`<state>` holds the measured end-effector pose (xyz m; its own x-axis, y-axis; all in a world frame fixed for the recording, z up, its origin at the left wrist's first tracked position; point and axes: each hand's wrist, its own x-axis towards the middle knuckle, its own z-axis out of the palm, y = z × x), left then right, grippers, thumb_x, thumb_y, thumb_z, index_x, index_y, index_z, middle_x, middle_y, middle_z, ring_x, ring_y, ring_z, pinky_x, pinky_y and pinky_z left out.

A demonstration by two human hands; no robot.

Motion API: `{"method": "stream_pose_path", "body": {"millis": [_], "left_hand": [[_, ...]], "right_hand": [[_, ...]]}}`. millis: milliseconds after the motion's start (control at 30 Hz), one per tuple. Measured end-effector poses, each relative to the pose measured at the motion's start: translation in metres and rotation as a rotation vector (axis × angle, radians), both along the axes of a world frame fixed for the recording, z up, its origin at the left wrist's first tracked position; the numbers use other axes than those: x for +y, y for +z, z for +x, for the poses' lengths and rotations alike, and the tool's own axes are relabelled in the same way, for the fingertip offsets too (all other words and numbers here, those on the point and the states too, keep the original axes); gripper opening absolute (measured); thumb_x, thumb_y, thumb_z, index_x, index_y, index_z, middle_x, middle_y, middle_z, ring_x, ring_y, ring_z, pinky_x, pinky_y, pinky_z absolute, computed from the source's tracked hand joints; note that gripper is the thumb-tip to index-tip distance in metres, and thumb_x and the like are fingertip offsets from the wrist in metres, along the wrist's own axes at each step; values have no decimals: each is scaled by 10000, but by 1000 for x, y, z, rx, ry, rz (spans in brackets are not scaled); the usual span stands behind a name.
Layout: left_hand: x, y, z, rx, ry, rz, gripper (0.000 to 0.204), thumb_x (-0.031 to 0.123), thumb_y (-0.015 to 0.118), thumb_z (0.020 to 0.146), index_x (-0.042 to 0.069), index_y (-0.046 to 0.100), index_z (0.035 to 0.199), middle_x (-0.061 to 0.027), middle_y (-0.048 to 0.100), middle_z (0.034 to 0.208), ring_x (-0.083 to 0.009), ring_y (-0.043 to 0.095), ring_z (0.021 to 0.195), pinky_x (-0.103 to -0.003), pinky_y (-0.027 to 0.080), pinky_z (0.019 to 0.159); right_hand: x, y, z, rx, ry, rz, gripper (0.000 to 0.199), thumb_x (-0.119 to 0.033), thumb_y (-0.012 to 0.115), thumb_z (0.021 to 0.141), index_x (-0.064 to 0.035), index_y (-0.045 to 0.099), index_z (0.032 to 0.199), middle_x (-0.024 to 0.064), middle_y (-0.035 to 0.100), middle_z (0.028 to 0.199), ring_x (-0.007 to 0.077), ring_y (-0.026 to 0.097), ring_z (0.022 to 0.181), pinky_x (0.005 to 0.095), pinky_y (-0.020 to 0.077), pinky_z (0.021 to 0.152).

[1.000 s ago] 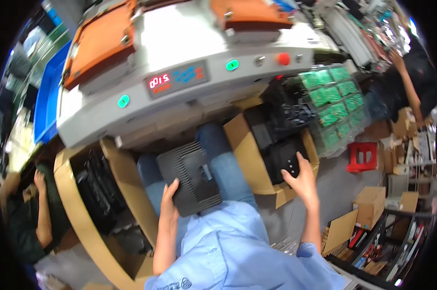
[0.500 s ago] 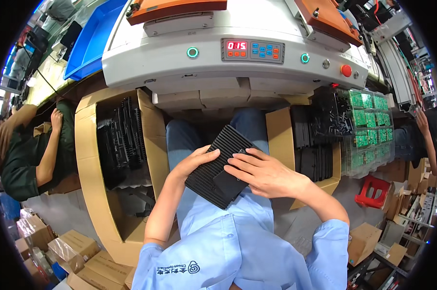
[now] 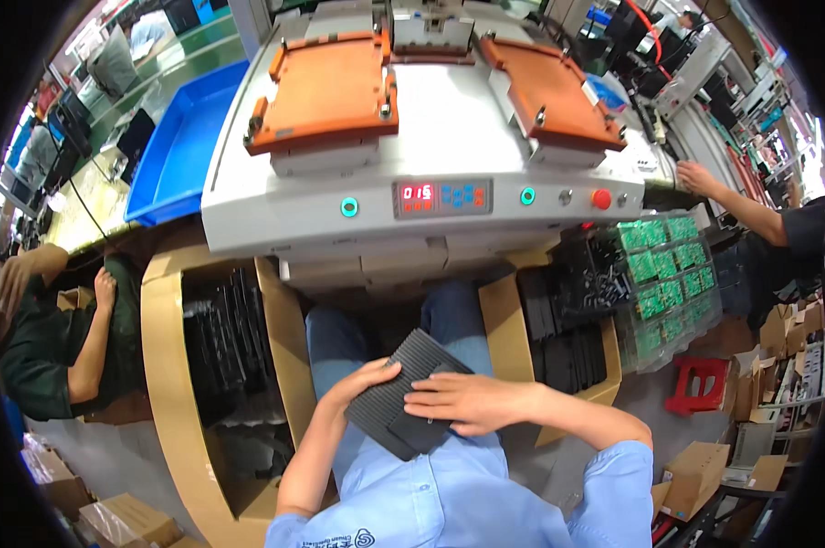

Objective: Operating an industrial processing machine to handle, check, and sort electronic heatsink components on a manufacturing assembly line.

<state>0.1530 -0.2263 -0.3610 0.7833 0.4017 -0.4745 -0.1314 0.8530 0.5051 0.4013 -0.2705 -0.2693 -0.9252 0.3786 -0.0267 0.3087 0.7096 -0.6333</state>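
A black ribbed cover (image 3: pixel 383 409), roughly rectangular with a smooth patch on its face, rests tilted over my lap. My left hand (image 3: pixel 350 385) grips its left edge, thumb on the ribs and the other fingers mostly hidden beneath. Across its upper right part lies my right hand (image 3: pixel 476 400), fingers stretched out flat on the surface and covering part of the smooth patch. On my left stands a cardboard box (image 3: pixel 170 384) with black ribbed parts (image 3: pixel 230 338) in it. Another cardboard box (image 3: pixel 508 320) on my right holds stacked black parts (image 3: pixel 567 361).
Ahead stands a white machine (image 3: pixel 294 215) with two orange fixtures (image 3: pixel 325 87) and a red button (image 3: pixel 600 199). A blue tray (image 3: pixel 179 137) is at left. Green circuit boards (image 3: pixel 659 297) in clear trays and a red stool (image 3: pixel 695 384) are at right. Co-workers sit on both sides.
The view has tilted up, bringing both orange fixtures fully into sight. My hands stay on the cover; my right fingers have shifted slightly over its face.
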Motion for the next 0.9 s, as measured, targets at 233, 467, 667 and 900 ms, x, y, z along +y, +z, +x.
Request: {"method": "stream_pose_path", "body": {"millis": [233,467,667,900], "left_hand": [[-11,10,-15,45,133,-185,326,274,612,916,28,613,1129,-85,670,1014,-160,665,865,-270,545,745],[2,65,-14,108,299,-298,242,252,632,888,72,655,1048,-88,678,954,-174,669,817,-287,551,722],[23,112,-16,-112,349,-141,236,148,557,916,4,621,1092,-124,673,983,-190,683,830,-276,579,711],[33,106,-9,-114,331,-238,608,556,433,940,1,625,1096,-125,687,971,-190,679,844,-298,572,730]], "right_hand": [[1,9,-11,9,-19,124,788,-262,698,778,-75,322,1445,150,377,1449,319,347,1344,449,277,1125],[23,19,-23,129,-51,283,711,-374,678,781,-106,427,1389,133,457,1376,313,434,1269,442,349,1079],[34,53,-28,65,-72,376,708,-283,723,724,-163,471,1376,64,467,1397,260,450,1271,443,370,1066],[39,64,-24,385,-290,614,458,-81,723,675,-31,643,1124,104,659,1093,254,638,1006,376,533,887]]}}
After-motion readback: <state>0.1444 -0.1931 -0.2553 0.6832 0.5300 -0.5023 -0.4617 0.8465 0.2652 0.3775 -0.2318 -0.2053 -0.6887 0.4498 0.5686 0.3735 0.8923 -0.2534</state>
